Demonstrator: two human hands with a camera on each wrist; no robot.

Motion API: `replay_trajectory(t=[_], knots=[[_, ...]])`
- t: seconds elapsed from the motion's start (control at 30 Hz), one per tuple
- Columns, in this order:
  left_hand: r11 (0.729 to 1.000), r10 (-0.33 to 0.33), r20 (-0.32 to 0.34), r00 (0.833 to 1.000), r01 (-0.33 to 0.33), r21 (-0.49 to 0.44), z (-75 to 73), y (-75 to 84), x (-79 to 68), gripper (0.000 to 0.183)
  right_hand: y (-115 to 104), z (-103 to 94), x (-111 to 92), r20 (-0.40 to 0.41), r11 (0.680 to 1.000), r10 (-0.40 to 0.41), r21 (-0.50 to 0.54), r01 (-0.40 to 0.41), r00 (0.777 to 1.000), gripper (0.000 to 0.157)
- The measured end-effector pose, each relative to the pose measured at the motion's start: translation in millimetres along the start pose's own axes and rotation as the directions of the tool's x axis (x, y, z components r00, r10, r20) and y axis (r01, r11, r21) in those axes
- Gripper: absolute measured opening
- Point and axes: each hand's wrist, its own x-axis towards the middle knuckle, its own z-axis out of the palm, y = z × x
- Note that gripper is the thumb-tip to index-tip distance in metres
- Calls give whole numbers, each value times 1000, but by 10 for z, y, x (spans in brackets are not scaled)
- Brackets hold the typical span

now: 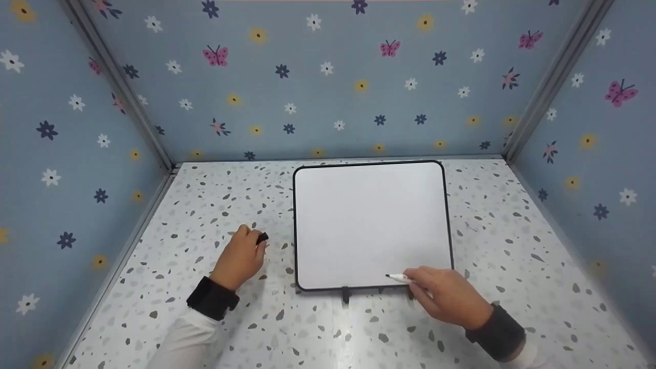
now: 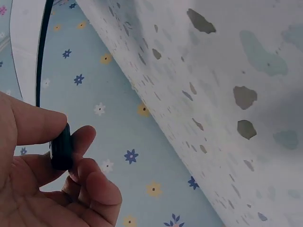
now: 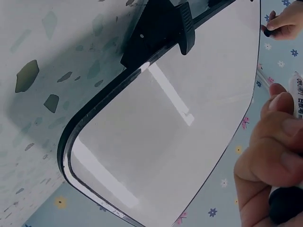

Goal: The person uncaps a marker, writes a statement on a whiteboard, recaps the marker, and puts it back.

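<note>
My left hand (image 1: 238, 259), left of the whiteboard (image 1: 371, 225), pinches a small black marker cap (image 2: 61, 149) between thumb and fingers. My right hand (image 1: 451, 297) grips a white marker (image 1: 398, 278) by its barrel near the board's lower right corner. The marker's dark tip points left and overlaps the lower part of the board in the head view. No writing shows on the white surface, which has a thin black frame. In the right wrist view, the marker (image 3: 297, 87) shows printed lettering and a black rear end below the curled fingers.
Black stand clips (image 3: 187, 29) hold the board's lower edge. Under it is a speckled white tabletop (image 1: 215, 200). Blue patterned panels (image 1: 323, 82) wall in the back and both sides, with grey metal posts (image 1: 556, 77) at the corners.
</note>
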Motion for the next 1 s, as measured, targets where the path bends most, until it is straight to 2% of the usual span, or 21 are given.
replay_trajectory(t=[0.17, 0.27, 0.43, 0.5, 0.73, 1.0], knots=[[999, -37, 61, 997, 37, 0, 75, -119, 29, 26, -24, 19, 1, -3, 1000, 18, 17, -18, 1000, 24], [996, -84, 87, 993, 83, 12, 131, -160, 36, 27, -42, 28, 9, -14, 1000, 8, 26, -8, 1000, 26], [989, -145, 95, 985, 143, 18, 202, -181, 42, 15, -57, 25, 25, -10, 999, -1, 49, 1, 1000, 28], [988, -151, 96, 984, 150, 20, 220, -183, 53, 10, -57, 22, 28, -6, 999, 2, 54, -1, 1000, 29], [984, -175, 113, 978, 169, 59, 252, -186, 52, 13, -55, 44, 23, -19, 998, -12, 65, 13, 1000, 34], [979, -203, 119, 972, 198, 57, 215, -171, 41, 11, -72, 47, 42, -5, 992, -1, 126, 1, 1000, 34]])
